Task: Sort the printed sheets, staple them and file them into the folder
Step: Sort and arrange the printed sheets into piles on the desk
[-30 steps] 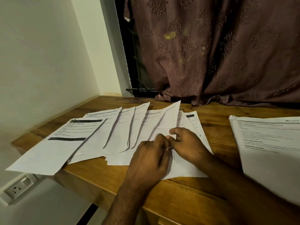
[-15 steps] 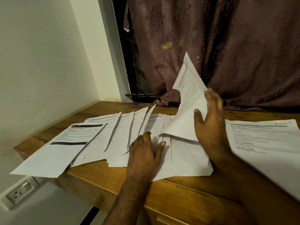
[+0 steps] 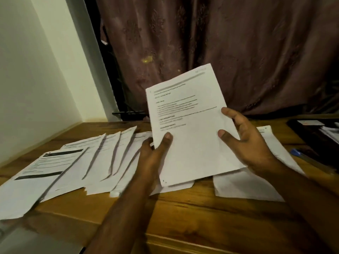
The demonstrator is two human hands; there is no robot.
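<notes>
You hold the light, floppy printed sheet pinched at both side edges, left hand and right hand; support near the middle or it will sag.

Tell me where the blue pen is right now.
In the head view the blue pen lies on the wooden desk at the far right, just right of the right-hand paper stack, beside the dark tray.

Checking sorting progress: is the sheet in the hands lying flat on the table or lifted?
Lifted. The printed sheet stands tilted above the fanned sheets, left hand and right hand gripping its edges.
</notes>
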